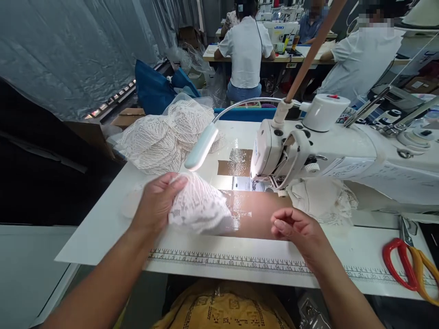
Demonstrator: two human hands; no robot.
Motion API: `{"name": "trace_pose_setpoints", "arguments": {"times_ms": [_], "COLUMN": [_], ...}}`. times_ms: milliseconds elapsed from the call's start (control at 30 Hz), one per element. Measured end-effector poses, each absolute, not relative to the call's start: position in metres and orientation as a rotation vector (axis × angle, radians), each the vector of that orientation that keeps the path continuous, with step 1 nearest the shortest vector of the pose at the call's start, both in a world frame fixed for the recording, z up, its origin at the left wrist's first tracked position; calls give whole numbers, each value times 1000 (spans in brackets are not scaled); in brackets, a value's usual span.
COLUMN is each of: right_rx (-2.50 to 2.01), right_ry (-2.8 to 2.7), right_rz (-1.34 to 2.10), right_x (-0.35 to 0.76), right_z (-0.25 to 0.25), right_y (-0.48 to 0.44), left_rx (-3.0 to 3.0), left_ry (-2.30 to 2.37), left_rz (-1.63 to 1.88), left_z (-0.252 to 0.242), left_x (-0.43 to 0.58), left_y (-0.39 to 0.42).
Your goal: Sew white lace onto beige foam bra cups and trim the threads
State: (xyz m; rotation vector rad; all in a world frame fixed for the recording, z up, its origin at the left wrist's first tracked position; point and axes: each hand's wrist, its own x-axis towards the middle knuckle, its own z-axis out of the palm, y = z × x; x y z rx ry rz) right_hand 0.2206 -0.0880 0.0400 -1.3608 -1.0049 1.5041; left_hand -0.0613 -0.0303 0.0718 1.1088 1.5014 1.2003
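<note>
My left hand [159,201] pinches the left edge of a white lace piece, cup-shaped like a bra cup [199,203], above the table left of the needle. To the right, my right hand [297,228] hovers over the brown taped area [257,214] with its fingers curled and thumb near the fingertips. Whether anything small is between them cannot be made out. The white sewing machine [302,141] stands just beyond, its presser foot [254,184] over the metal plate. Behind my left hand, a pale rounded piece [132,203] lies on the table.
Stacked white lace pieces [154,141] lie at the back left, near a lamp head [202,146]. More cream fabric pieces [320,198] sit under the machine arm. Scissors [406,260] with red and orange handles lie right. A printed ruler [233,262] runs along the front edge. Co-workers sit beyond.
</note>
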Motion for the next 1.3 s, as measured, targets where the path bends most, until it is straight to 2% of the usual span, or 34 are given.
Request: {"name": "trace_pose_setpoints", "arguments": {"times_ms": [100, 233, 367, 500, 667, 833, 1000, 1300], "right_rx": [-1448, -1496, -1569, -1615, -1619, -1724, -1859, -1918], "right_ry": [-1192, -1670, -2012, -2244, -2429, -2472, -2447, -2433], "right_rz": [1371, 1126, 836, 558, 240, 54, 93, 99], "right_x": [234, 235, 224, 210, 204, 201, 193, 190], "right_z": [44, 44, 36, 21, 7, 6, 6, 6], "right_y": [-85, -66, -45, -41, -48, -47, -39, -37], "left_rx": [1833, 2624, 2701, 2769, 2462, 2508, 2669, 2696], "left_ry": [1669, 1409, 1311, 1220, 1096, 1013, 942, 815], "left_rz": [1092, 496, 314, 169, 239, 424, 440, 448], "left_z": [64, 23, -1, 14, 36, 21, 3, 7], "left_x": [-48, 15, 58, 56, 33, 26, 27, 16], "left_y": [-12, -2, -15, -29, -23, -5, 12, 32]}}
